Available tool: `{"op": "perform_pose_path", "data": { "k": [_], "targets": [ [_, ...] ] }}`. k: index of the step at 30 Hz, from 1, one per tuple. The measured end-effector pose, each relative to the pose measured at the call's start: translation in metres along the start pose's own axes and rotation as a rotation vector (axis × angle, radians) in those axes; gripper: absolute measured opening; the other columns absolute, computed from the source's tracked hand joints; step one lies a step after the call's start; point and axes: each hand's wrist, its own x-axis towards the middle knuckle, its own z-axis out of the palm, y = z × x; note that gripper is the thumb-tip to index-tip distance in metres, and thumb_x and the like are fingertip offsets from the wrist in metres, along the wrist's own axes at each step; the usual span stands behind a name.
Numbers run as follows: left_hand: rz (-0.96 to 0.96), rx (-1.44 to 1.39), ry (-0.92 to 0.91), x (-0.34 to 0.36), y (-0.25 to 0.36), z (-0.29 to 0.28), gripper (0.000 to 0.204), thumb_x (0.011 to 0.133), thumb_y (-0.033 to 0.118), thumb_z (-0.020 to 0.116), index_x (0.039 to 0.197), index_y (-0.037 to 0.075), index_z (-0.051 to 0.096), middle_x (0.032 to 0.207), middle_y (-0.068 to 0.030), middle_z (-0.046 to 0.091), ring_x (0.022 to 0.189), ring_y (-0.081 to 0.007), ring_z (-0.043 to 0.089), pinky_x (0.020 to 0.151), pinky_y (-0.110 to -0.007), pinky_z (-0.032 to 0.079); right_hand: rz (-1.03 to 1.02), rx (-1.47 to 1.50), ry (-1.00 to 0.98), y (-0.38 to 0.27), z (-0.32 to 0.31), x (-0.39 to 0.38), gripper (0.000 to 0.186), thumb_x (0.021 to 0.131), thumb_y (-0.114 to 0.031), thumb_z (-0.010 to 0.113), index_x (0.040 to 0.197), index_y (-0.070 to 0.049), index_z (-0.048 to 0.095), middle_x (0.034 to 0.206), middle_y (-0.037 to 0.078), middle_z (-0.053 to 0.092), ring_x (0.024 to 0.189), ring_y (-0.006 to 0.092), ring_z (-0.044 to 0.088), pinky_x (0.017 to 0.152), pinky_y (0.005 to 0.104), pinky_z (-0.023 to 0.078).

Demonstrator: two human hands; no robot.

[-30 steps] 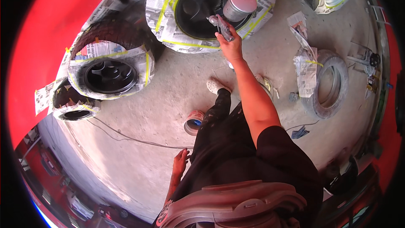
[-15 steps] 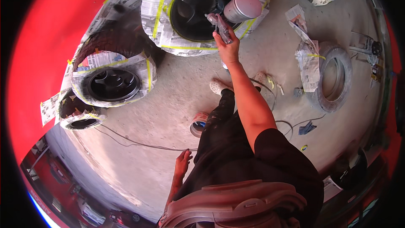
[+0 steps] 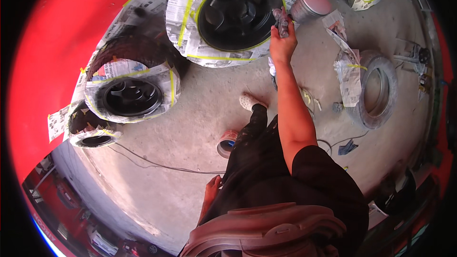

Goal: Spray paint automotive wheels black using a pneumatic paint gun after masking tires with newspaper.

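Observation:
My right hand (image 3: 283,46) is wrapped round the handle of a paint spray gun (image 3: 282,23). A round, pinkish-grey paint cup (image 3: 312,3) is fixed to the gun. The gun is at the right edge of a glossy black wheel rim (image 3: 245,16), whose tyre is masked with newspaper (image 3: 190,2) and yellow tape. My left hand (image 3: 211,190) hangs beside my left thigh, fingers loosely apart and partly hidden by the leg; nothing shows in it. A thin dark hose (image 3: 162,164) runs along the floor just beyond it.
Two more masked wheels, a middle one (image 3: 132,96) and a smaller-looking one (image 3: 96,140), line the red vehicle (image 3: 45,66) on the left. An open tin (image 3: 225,148) stands by my leg. To the right are a loose tyre (image 3: 376,90) with newspaper and a dark cloth (image 3: 348,147).
My right hand has carried the spray gun rightward, from over the black rim to its right edge. My left hand has drawn closer to my thigh. The view has shifted slightly.

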Motion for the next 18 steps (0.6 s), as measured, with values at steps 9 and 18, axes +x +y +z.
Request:
{"op": "perform_pose_path", "data": {
  "k": [9, 18],
  "targets": [
    [0.081, 0.001, 0.062, 0.004, 0.035, 0.007, 0.064, 0.098, 0.049, 0.052, 0.138, 0.000, 0.049, 0.123, -0.0135, 0.064, 0.107, -0.0226, 0.065, 0.078, -0.033, 0.049, 0.150, 0.106, -0.655, -0.079, 0.003, 0.001, 0.044, 0.082, -0.013, 0.072, 0.125, -0.008, 0.061, 0.091, 0.004, 0.068, 0.074, 0.0100, 0.065, 0.052, 0.0263, 0.054],
    [0.012, -0.003, -0.009, 0.014, -0.021, 0.003, 0.054, 0.101, 0.042, 0.049, 0.132, -0.002, 0.054, 0.116, -0.0167, 0.067, 0.106, -0.0246, 0.064, 0.083, -0.037, 0.051, 0.367, 0.202, -0.119, -0.038, -0.028, 0.055, 0.053, 0.083, -0.004, 0.067, 0.134, -0.008, 0.051, 0.099, 0.007, 0.068, 0.070, 0.0153, 0.065, 0.051, 0.0308, 0.055]
  ]
}}
